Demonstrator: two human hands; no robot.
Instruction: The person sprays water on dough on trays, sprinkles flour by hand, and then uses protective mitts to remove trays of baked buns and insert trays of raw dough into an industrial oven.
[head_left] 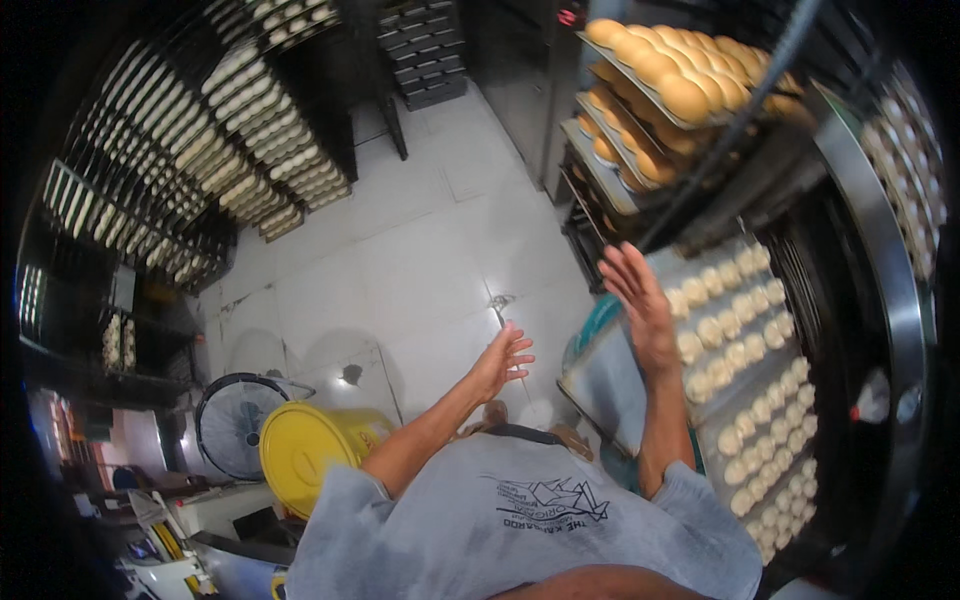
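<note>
My left hand [502,361] hovers over the tiled floor in front of my body, empty, its fingers apart. On the right, my right hand [638,300] is raised with the fingers stretched out and nothing in them. It is nearest to trays of pale dough balls [740,335], set in rows beside my right forearm; I cannot tell whether it touches any. Just beyond it, a rack holds trays of browned buns [685,70] stacked over one another. A bare metal tray [606,385] lies between my arms, close to my right forearm, with a green rounded thing [598,322] partly under it.
Tall racks of dough trays [215,130] line the far left. A yellow lidded drum [312,455] and a round fan [240,425] stand at my left. Stacked dark trays [422,50] are at the back. A curved metal edge [872,240] bounds the right. Pale tiled floor [400,260] lies ahead.
</note>
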